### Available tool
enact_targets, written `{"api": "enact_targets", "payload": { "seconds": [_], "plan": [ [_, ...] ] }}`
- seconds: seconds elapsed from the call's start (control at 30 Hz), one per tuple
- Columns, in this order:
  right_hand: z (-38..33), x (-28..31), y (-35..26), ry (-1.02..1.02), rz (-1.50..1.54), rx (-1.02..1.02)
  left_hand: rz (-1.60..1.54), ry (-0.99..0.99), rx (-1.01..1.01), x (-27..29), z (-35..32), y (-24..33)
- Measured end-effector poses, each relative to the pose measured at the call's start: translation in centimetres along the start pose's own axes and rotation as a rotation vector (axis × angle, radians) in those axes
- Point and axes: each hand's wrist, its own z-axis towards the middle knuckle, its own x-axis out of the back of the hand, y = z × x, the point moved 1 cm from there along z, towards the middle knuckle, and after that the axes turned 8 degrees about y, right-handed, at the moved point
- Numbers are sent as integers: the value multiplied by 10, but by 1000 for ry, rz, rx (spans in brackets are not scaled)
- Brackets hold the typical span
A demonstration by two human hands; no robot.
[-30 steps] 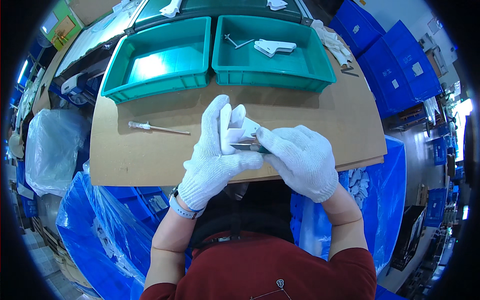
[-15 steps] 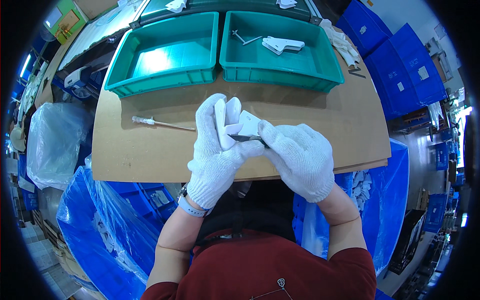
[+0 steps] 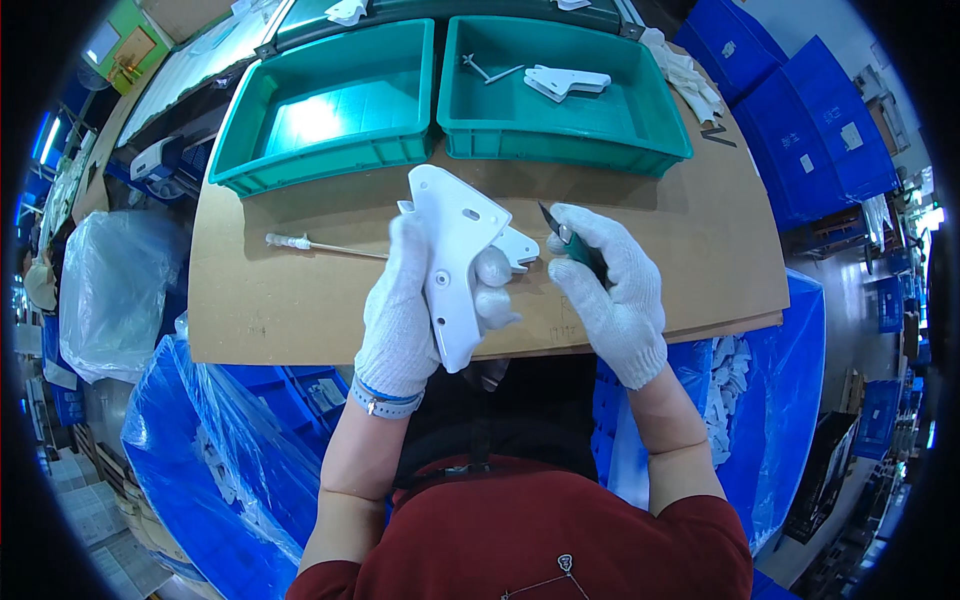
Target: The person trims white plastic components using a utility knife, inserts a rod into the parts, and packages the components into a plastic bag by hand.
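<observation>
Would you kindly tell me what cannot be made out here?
Head view:
Far face of held white part: turned away.
Knife handle end: covered by the right hand.
Rightmost white piece at top: cut by the upper edge.
White pieces in lower-left blue bin: too small to count.

White labels [image 3: 851,136] on blue crates [image 3: 832,178] are illegibly small.
</observation>
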Motion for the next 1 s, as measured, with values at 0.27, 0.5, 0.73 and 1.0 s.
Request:
{"api": "enact_targets", "payload": {
  "seconds": [0.27,0.5,0.73,1.0],
  "plan": [
    [68,15,52,51,-328,191,1915,174,-821,7,45,19],
    [175,11,89,-45,-763,272,1898,-22,-721,20,66,3],
    [251,-28,133,-363,-1157,54,1695,-73,-696,19,44,15],
    [268,-27,130,-441,-1316,221,1503,-7,-698,35,34,30]
  ]
}}
